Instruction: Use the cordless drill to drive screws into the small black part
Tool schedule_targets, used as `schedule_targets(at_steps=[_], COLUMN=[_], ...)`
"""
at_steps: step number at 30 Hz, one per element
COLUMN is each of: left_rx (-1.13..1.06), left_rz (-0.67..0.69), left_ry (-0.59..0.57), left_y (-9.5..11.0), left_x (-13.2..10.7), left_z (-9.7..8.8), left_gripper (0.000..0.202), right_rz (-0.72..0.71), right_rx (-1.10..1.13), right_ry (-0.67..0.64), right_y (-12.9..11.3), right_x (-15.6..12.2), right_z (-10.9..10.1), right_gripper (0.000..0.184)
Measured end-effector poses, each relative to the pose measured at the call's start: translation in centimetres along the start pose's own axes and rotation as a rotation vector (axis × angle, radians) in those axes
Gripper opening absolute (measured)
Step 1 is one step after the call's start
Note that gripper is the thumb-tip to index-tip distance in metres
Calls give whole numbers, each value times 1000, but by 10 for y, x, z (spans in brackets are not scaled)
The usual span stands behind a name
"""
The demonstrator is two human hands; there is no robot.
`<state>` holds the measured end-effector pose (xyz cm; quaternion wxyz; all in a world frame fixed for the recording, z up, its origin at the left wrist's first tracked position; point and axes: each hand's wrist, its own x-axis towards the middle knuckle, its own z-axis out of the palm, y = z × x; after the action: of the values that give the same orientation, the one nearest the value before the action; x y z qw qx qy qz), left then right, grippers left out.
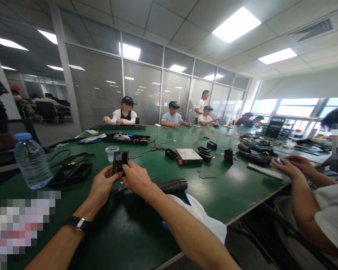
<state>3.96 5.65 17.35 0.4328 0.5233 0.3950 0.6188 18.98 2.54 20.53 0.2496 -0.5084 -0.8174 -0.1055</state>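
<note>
My left hand (103, 183) grips a small black plastic housing (118, 159) by its lower left side, holding it upright above the table. On the housing's right side my right hand (138, 179) closes its fingers, pressed at the lower edge and opening. The housing's inside is dark and its details are too small to tell. Behind my right forearm lies a black cylindrical tool (173, 185), partly hidden. A white glove with blue trim (202, 215) sits under and beside that forearm. Small brass-coloured bits (121, 189) lie below my hands.
A water bottle (33, 161) and a clear plastic cup (112, 153) stand at left, near black trays (73, 174) and cables. Ahead are an optical drive (189, 156) and several black plastic shells (204, 153). At right, another person's hands (290, 165) work over the green table (231, 191).
</note>
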Motion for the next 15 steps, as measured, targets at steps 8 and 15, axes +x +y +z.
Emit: schedule_targets(at_steps=[8, 15], left_rx=[32, 36], left_rz=[-36, -68], left_ry=[-21, -33], left_y=[-1, 1], left_x=[-2, -4], left_z=[1, 1], left_gripper=[55, 53], right_rz=[23, 16], right_rx=[34, 34], right_ry=[-62, -66], right_y=[5, 5], right_x=[0, 0], right_z=[-2, -3], right_gripper=[33, 30])
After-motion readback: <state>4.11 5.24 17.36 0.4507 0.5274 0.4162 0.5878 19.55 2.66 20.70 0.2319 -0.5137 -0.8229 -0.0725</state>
